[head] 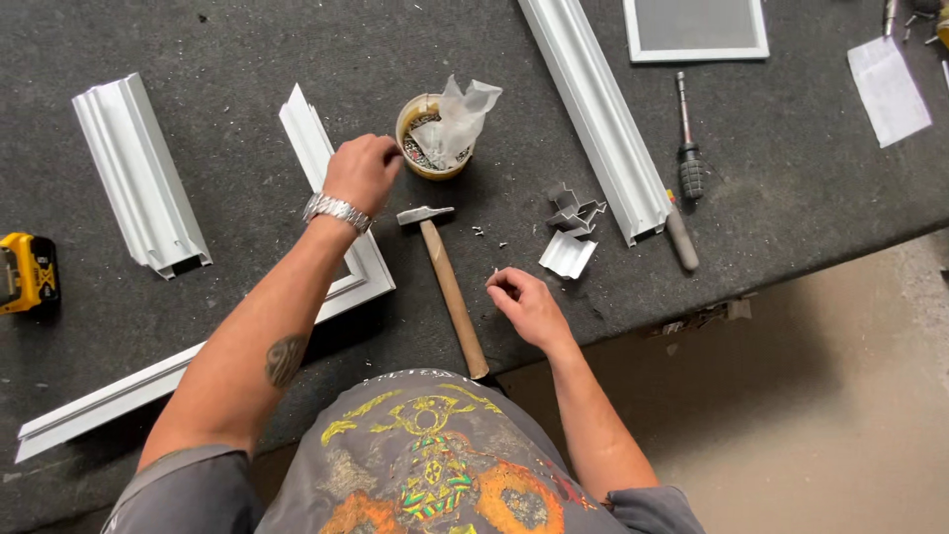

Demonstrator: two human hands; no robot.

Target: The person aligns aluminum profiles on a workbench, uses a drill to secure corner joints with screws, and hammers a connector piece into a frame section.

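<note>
the person stands at a dark felt-covered bench (247, 59), both arms stretched out over it. the left hand (362, 170) hovers by the small yellow tub (427, 148), fingers bunched together as if pinching something tiny from it; i cannot tell whether anything is actually between them. the tub holds a heap of small metal bits, screws or nails by the look, with a crumpled plastic bag (463, 114) stuffed into it. the right hand (524, 302) rests low on the bench near the edge, thumb and forefinger pressed together, possibly on one small fastener, though it is too small to be sure. between the two hands lies a hammer (447, 277), its steel head toward the tub and its wooden handle running back toward the person's belly, touched by neither hand. under the left forearm sits a mitred white frame corner (374, 277); a short white profile offcut (138, 173) lies well to the left, a long white profile (598, 119) to the right with small corner pieces (571, 232) just beside its end and a screwdriver (689, 163) past it. those little fasteners would be light, hard and slippery, best taken in a fingertip pinch; the hammer is head-heavy and wants gripping far down the handle
</note>
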